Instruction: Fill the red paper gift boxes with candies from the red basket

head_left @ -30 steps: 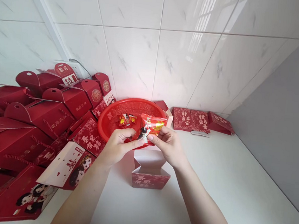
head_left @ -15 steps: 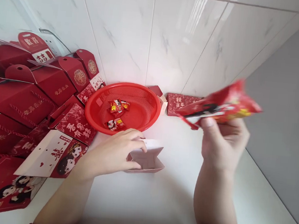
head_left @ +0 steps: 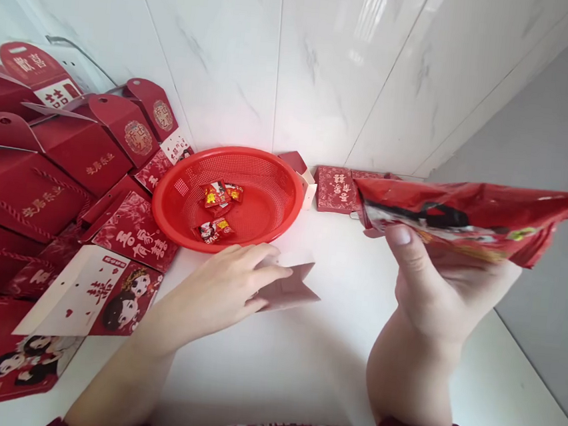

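Observation:
My left hand (head_left: 229,285) is closed on the left side of a small open carton (head_left: 289,290), whose pale inner flaps stick out to the right over the white table. Raised at the right, my right hand (head_left: 438,281) grips a large red packet (head_left: 459,216), thumb in front and the other fingers beneath it. Just behind my left hand sits a red plastic basket (head_left: 272,235) with several small red and yellow packets (head_left: 218,194) inside.
Many red gift boxes (head_left: 63,151) crowd the left side, some with cord handles. Printed flat boxes (head_left: 134,232) lie beside the basket. Further red boxes (head_left: 334,190) rest against the tiled wall, behind the table (head_left: 268,379).
The large packet has come closer and turned broadside, moving right with my right hand. My left hand has tipped the carton, so less of its inside shows. The view has shifted slightly.

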`<state>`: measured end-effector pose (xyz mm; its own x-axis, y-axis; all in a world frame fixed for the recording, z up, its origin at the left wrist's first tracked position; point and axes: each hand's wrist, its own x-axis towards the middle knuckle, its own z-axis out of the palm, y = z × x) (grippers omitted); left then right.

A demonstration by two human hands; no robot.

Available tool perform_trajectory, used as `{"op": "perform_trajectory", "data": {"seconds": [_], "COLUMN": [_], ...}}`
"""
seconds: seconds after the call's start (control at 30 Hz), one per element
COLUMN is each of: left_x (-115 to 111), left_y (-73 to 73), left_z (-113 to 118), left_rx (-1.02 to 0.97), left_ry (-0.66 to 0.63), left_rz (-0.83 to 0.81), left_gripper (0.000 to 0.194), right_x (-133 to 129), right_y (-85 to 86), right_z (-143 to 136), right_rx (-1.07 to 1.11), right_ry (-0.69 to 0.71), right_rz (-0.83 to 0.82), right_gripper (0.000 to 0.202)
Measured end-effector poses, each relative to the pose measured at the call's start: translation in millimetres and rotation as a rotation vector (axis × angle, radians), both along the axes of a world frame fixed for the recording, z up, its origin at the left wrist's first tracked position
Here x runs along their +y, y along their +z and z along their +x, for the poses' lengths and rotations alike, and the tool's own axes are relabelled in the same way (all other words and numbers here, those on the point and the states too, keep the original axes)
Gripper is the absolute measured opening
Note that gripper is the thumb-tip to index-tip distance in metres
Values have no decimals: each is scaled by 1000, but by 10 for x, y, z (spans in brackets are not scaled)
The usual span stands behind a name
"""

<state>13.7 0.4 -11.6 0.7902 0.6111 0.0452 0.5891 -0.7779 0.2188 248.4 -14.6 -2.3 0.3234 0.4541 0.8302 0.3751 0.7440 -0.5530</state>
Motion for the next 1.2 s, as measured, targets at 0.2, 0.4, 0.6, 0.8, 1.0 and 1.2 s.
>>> {"op": "perform_trajectory", "data": {"seconds": [0.2, 0.4, 0.6, 0.8, 1.0, 1.2], "left_x": [30, 82, 196, 247, 261, 227], "left_y": [-35, -48, -59, -22, 12, 105], "left_z": [23, -38, -62, -75, -155, -223], "left_rx": [19, 10, -86, -107, -133, -266], "left_ry": [5, -10, 12, 57, 49, 203], "left_rz": [1, -75, -269, -366, -362, -272], "left_gripper": [87, 68, 50, 60, 48, 30], "right_x": [-42, -119, -57, -31, -69, -92], "right_y": [-16, 5, 1, -46, -133, -82], "right_z": [38, 17, 58, -76, -196, -207], "right_rx": [-59, -95, -536, -1020, -1162, -1115], "right_ry": [8, 379, 709, 324, 65, 230], "right_rz": [-79, -112, -259, -773, -864, -823], "right_gripper": [17, 33, 34, 28, 25, 14]}}
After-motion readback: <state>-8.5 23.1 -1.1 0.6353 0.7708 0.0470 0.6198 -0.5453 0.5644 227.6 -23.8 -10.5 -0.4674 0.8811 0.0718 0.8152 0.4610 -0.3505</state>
